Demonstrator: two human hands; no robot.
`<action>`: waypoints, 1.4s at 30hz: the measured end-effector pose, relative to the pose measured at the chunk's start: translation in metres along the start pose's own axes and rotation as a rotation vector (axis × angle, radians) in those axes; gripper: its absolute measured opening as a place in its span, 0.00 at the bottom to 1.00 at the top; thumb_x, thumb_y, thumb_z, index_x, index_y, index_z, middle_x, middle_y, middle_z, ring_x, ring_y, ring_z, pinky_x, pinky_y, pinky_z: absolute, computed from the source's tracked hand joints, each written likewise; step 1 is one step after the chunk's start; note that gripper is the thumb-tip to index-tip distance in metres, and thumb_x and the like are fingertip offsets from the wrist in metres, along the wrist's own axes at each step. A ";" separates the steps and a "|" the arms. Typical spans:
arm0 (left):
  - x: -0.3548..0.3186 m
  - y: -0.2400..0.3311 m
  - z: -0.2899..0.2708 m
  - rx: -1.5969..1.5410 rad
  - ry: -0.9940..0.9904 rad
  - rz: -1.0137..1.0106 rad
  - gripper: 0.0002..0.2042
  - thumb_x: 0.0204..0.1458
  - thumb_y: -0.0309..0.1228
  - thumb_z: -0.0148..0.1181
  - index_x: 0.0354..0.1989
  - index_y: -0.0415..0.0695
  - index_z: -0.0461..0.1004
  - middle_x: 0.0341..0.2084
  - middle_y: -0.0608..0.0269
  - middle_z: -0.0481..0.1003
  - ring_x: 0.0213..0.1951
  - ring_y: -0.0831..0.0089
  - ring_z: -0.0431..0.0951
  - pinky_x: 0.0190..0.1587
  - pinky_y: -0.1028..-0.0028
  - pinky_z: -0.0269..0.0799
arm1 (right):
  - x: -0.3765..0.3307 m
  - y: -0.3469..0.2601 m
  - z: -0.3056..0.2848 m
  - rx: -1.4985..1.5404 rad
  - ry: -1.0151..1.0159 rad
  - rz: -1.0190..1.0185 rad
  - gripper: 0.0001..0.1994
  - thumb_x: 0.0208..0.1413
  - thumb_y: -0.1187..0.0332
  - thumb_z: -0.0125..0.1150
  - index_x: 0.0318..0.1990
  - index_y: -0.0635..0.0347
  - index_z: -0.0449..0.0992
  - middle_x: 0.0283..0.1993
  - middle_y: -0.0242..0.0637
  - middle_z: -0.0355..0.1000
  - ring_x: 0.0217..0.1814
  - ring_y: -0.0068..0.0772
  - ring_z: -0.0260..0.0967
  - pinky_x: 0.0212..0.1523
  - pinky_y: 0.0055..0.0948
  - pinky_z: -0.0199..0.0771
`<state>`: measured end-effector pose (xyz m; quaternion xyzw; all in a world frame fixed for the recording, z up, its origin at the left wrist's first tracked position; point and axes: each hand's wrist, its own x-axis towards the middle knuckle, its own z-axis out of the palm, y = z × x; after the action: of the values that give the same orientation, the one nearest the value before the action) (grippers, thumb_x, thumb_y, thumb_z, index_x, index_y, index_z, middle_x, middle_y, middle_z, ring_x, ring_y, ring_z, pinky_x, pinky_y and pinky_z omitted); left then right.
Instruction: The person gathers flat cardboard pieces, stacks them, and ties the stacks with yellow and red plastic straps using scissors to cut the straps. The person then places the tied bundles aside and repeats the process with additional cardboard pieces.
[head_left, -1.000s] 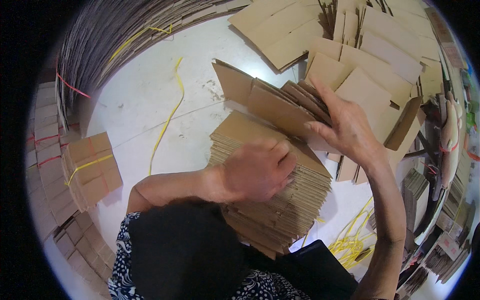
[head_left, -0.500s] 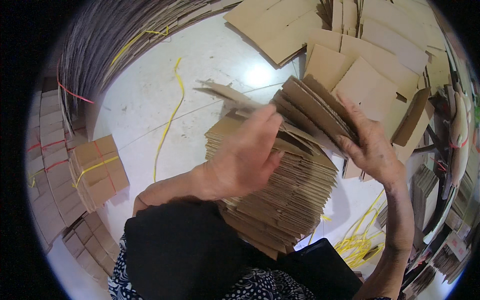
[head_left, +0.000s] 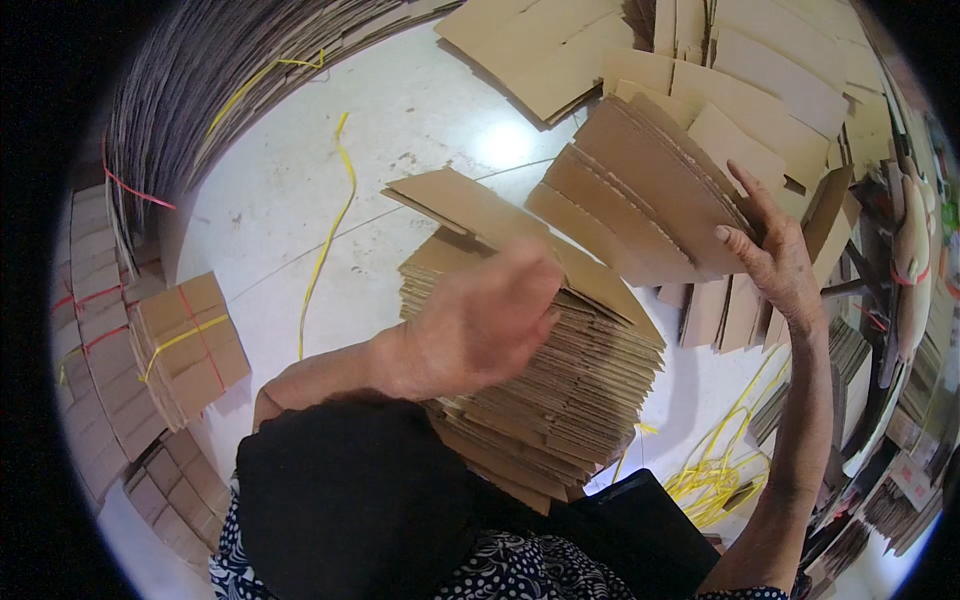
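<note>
My right hand (head_left: pixel 775 255) grips the right edge of a fanned bundle of flat brown cardboard pieces (head_left: pixel 640 190), its thumb on the near face. The bundle is tilted above the floor, beyond a tall stack of folded cardboard (head_left: pixel 570 400) close to my body. Over the stack's upper left is my left hand (head_left: pixel 480 320), smeared by motion, its fingers partly hidden. A loose cardboard sheet (head_left: pixel 470 205) lies slantwise across the stack's top and passes behind that hand. Whether the left hand touches it cannot be made out.
Loose cardboard sheets (head_left: pixel 540 50) cover the far right floor. A tied cardboard bundle (head_left: pixel 195 345) stands at left, near a large curved pile of sheets (head_left: pixel 230 90). One yellow strap (head_left: pixel 330 230) crosses the pale floor; tangled yellow strapping (head_left: pixel 715 485) lies at right.
The bundle in my right hand has risen slightly and swung to show its broad faces, fanned out. On the stack, the loose sheet has settled into a flatter position. My left hand stays near the stack.
</note>
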<state>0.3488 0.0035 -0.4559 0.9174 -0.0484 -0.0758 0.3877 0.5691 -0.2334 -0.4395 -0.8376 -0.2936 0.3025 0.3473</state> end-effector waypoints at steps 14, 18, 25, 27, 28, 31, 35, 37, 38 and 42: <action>-0.004 -0.007 0.005 0.057 0.061 0.170 0.17 0.46 0.26 0.59 0.44 0.37 0.64 0.39 0.51 0.63 0.38 0.56 0.72 0.38 0.64 0.72 | -0.022 0.085 0.042 1.044 0.704 -0.058 0.35 0.61 0.42 0.40 0.63 0.65 0.54 0.58 0.48 0.65 0.61 0.40 0.61 0.61 0.41 0.58; 0.000 0.000 0.003 0.008 0.060 0.096 0.15 0.45 0.24 0.58 0.41 0.39 0.63 0.36 0.51 0.63 0.35 0.56 0.72 0.34 0.63 0.70 | -0.024 0.086 0.109 1.119 0.862 -0.009 0.30 0.60 0.48 0.48 0.61 0.64 0.59 0.57 0.44 0.66 0.62 0.40 0.59 0.64 0.39 0.54; 0.004 0.005 0.003 -0.042 0.090 0.100 0.12 0.47 0.25 0.57 0.39 0.40 0.64 0.32 0.53 0.64 0.32 0.57 0.71 0.33 0.62 0.69 | -0.032 0.094 0.154 0.751 0.736 0.090 0.19 0.53 0.73 0.62 0.50 0.66 0.65 0.50 0.39 0.68 0.51 0.29 0.64 0.52 0.30 0.65; 0.000 0.000 0.008 -0.096 0.073 0.037 0.12 0.48 0.25 0.57 0.40 0.42 0.63 0.30 0.56 0.64 0.31 0.61 0.71 0.32 0.65 0.69 | -0.031 0.081 0.145 0.659 0.656 0.087 0.17 0.54 0.74 0.61 0.50 0.66 0.66 0.47 0.38 0.71 0.49 0.27 0.66 0.51 0.28 0.66; -0.003 -0.003 0.009 -0.022 0.081 0.080 0.13 0.47 0.26 0.58 0.40 0.41 0.64 0.32 0.56 0.64 0.33 0.60 0.71 0.33 0.65 0.70 | -0.033 0.066 0.132 0.536 0.633 0.019 0.18 0.54 0.74 0.61 0.52 0.66 0.66 0.47 0.38 0.71 0.49 0.27 0.66 0.51 0.28 0.66; -0.007 -0.010 0.016 0.192 0.090 0.207 0.16 0.47 0.28 0.60 0.43 0.38 0.65 0.38 0.53 0.65 0.36 0.57 0.73 0.36 0.66 0.73 | -0.042 -0.007 0.066 0.248 0.487 0.023 0.20 0.55 0.73 0.60 0.55 0.64 0.64 0.48 0.40 0.71 0.48 0.28 0.68 0.48 0.27 0.69; -0.008 0.000 0.003 0.279 -0.017 0.148 0.19 0.47 0.30 0.60 0.46 0.36 0.66 0.44 0.50 0.66 0.39 0.56 0.75 0.39 0.66 0.75 | -0.019 -0.077 0.022 -0.243 0.247 -0.358 0.27 0.56 0.75 0.56 0.63 0.64 0.56 0.53 0.47 0.68 0.53 0.34 0.68 0.54 0.28 0.67; -0.004 0.003 0.000 0.365 0.030 0.217 0.13 0.46 0.30 0.57 0.39 0.37 0.70 0.42 0.52 0.67 0.40 0.58 0.72 0.41 0.68 0.73 | 0.000 -0.087 0.029 -0.366 0.094 -0.393 0.28 0.56 0.75 0.56 0.64 0.61 0.56 0.45 0.49 0.71 0.45 0.37 0.72 0.48 0.28 0.70; -0.005 0.000 0.002 0.499 0.124 0.329 0.10 0.44 0.31 0.55 0.32 0.37 0.74 0.38 0.55 0.68 0.41 0.60 0.70 0.43 0.70 0.70 | 0.013 -0.094 0.036 -0.421 0.014 -0.419 0.28 0.55 0.74 0.56 0.64 0.60 0.56 0.41 0.50 0.73 0.41 0.39 0.74 0.45 0.28 0.71; 0.006 -0.002 0.005 0.417 0.260 0.450 0.14 0.43 0.30 0.52 0.31 0.31 0.78 0.39 0.47 0.70 0.48 0.54 0.67 0.50 0.69 0.69 | 0.044 -0.073 0.083 -0.453 -0.159 -0.300 0.29 0.56 0.71 0.54 0.66 0.51 0.54 0.30 0.56 0.69 0.29 0.54 0.68 0.35 0.41 0.69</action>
<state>0.3536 0.0006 -0.4618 0.9452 -0.2145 0.1410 0.2016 0.5177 -0.1261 -0.4451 -0.8148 -0.5007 0.2392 0.1679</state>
